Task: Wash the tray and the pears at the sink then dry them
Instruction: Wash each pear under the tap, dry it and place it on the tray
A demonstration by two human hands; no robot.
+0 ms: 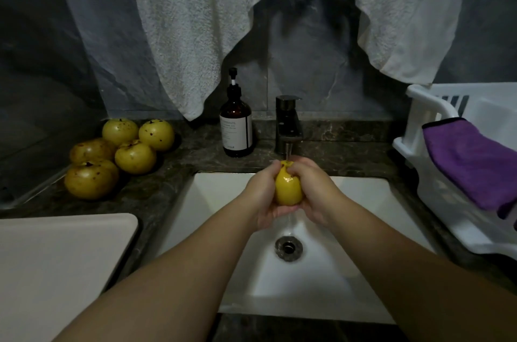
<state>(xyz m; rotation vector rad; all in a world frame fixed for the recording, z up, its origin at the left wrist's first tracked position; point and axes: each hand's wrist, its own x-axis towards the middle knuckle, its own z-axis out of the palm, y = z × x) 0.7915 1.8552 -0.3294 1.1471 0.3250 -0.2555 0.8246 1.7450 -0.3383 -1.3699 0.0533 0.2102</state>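
White rectangular ceramic sink point(363, 230) taken as landmark; round metal drain point(288, 248) in its floor. Near-left of sink: one pale flat rectangular tray point(56, 257) on the dark stone counter point(156, 196). Over the basin: one wet yellow pear point(288, 188) held between both hands, left hand point(263, 196) and right hand point(316, 190), each with fingers curled round the fruit, palms facing inward. Thin water stream falls from the dark square tap point(288, 123) behind the sink onto the top of that pear. Right of sink: one white plastic basket point(419, 146), one purple cloth point(470, 162) draped over its rim. Left of sink, further back: six unwashed spotted yellow-green pears point(117, 157) in a cluster, touching. Behind sink, left of tap: one amber pump bottle point(236, 123). Above: white towel point(195, 20) hanging on the wall
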